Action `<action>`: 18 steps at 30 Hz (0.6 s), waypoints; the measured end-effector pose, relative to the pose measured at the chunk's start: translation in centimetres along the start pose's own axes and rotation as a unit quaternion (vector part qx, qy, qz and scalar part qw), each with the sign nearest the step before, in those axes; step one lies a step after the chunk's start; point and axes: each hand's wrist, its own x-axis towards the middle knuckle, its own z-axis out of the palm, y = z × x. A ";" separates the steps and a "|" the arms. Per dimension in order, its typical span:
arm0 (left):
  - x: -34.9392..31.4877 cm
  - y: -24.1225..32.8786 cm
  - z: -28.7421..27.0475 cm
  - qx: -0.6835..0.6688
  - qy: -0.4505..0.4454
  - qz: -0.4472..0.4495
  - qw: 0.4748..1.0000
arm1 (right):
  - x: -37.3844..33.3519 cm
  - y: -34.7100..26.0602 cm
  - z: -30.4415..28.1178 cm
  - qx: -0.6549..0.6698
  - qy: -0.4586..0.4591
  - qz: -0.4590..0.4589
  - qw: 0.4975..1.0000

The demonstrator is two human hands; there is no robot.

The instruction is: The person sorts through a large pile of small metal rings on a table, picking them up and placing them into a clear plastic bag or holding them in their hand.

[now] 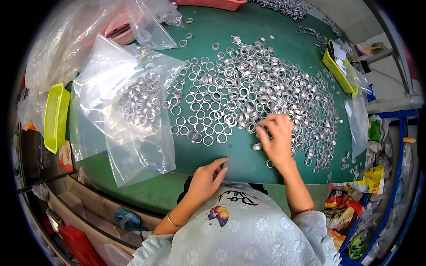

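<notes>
Silver metal rings (262, 84) cover most of the green table top (239, 153), a thick heap w/ thinner scatter round the edges. Person's right hand (276, 137) sits at the near rim of that heap, fingers curled down and pinched together at approx 10 o'clock from the palm, tips in among the rings. Looks like it's nipping one ring, but the tips hide it, so can't tell for sure.

Key relation: bulk of the heap lies from 11 to 1 o'clock off the right hand, touching the fingertips, so no reach needed. One loose ring (256, 146) lies just beside the hand at 8 o'clock, another near the wrist at 6.

Left hand (208, 177) rests at the table's near edge, empty, fingers loosely spread and pointing towards 2 o'clock, tips on bare green. It's well apart from the heap; nearest rings to it are the neat flat-lying rows (199, 124) at 12 o'clock. Right hand is clearly the nearer one to the pile.

Clear plastic bag (133, 111) w/ a batch of rings inside lies at 10 o'clock from the left hand, mouth side not clear. Long axis n/a for the rings, they're round; most lie flat, some tipped on edge in the heap.
</notes>
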 end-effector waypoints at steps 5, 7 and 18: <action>0.5 0.9 0.6 -0.095 -0.027 -0.028 0.995 | -0.3 -1.2 3.0 -0.026 -0.047 0.008 0.999; 0.8 0.6 0.3 -0.269 -0.067 -0.123 0.953 | -0.6 -2.6 1.5 0.021 -0.051 0.028 0.998; 2.2 0.6 1.6 -0.578 -0.121 -0.234 0.772 | 2.4 -1.2 2.9 -0.058 -0.058 -0.073 0.994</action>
